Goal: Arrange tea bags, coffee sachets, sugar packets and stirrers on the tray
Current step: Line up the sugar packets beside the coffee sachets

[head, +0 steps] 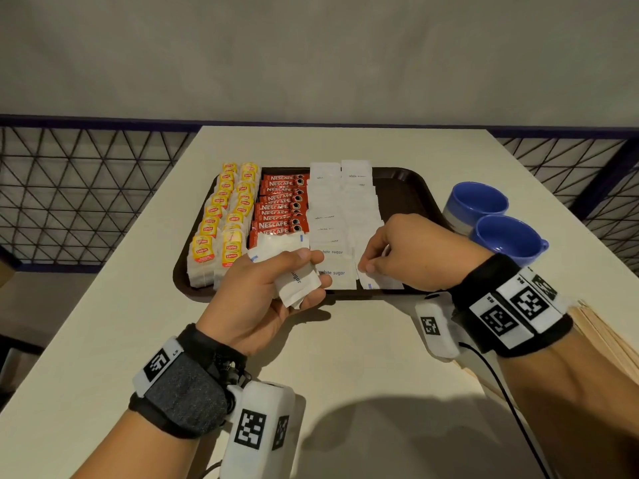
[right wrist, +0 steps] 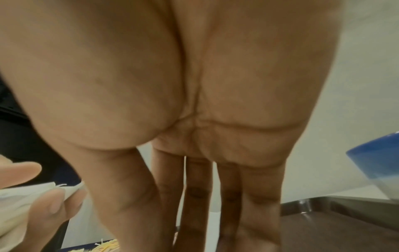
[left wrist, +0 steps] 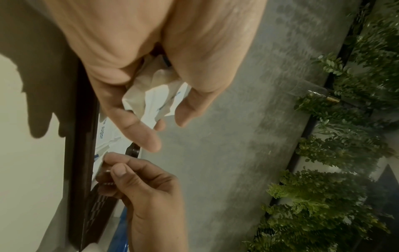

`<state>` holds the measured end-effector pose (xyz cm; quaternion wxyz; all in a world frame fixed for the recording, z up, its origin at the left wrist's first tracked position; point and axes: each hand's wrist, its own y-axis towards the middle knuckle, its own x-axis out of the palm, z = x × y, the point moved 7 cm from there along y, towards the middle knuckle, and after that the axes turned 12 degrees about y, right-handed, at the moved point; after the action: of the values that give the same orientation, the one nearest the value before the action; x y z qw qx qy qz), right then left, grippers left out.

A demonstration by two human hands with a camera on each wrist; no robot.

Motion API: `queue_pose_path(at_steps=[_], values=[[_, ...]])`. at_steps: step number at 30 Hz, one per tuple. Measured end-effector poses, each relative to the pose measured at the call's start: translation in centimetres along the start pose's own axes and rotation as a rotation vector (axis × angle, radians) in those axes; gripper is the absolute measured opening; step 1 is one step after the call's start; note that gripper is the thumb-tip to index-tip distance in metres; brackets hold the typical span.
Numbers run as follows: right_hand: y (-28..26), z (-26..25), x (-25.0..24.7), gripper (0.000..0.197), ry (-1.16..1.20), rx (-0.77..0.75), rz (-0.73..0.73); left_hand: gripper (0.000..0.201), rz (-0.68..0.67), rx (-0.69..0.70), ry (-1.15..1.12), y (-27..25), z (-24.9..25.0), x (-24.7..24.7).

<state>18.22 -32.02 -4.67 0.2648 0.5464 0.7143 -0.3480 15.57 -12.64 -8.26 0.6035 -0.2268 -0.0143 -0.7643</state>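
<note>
1. A dark brown plastic tray lies on a pale cream table; every place below is given from this tray.
2. Along the tray's left side stand two rows of yellow-labelled tea bags.
3. Just right of them, on the tray, lies a row of red coffee sachets, overlapping one another.
4. Right of the sachets, two rows of white paper sugar packets run from the tray's far edge to its near edge.
5. The left hand hovers over the tray's near edge, its fingers curled round a bunch of white sugar packets.
6. The right hand is over the tray's near right part, thumb and forefinger pinching the nearest white packet of the right-hand row.
7. Two blue ceramic cups stand on the table just beside the tray's right edge.
8. A stack of pale wooden stirrers lies on the table, off the tray, near its right corner.
</note>
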Motion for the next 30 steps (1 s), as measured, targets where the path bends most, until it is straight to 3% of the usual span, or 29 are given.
queue_pose_path(at_steps=[4, 8, 13, 18, 22, 26, 30], values=[[0.0, -0.2, 0.0, 0.017, 0.003, 0.004, -0.019, 0.030, -0.019, -0.058, -0.104, -0.1, -0.3, 0.1], [-0.1, -0.5, 0.3, 0.017, 0.033, 0.008, -0.027, 0.043, -0.044, -0.085, -0.188, 0.0, -0.4, 0.2], [-0.5, -0.8, 0.3, 0.016, 0.093, 0.001, -0.053, 0.043, -0.046, -0.095, -0.189, -0.1, -0.4, 0.4], [-0.6, -1.0, 0.7, 0.020, 0.121, 0.018, -0.077, 0.043, -0.075, -0.046, -0.129, -0.2, -0.1, 0.6], [-1.3, -2.9, -0.4, 0.017, 0.257, -0.079, 0.025, 0.041, -0.056, 0.012, -0.087, -0.4, 0.2, 1.0], [-2.7, -5.7, 0.3, 0.035, 0.355, -0.181, 0.035, 0.034, -0.013, 0.068, 0.020, -0.9, 0.8, 1.5], [-3.1, -6.6, 1.9, 0.043, 0.342, -0.199, 0.015, 0.048, -0.053, 0.097, 0.071, -1.1, 0.9, 2.1]])
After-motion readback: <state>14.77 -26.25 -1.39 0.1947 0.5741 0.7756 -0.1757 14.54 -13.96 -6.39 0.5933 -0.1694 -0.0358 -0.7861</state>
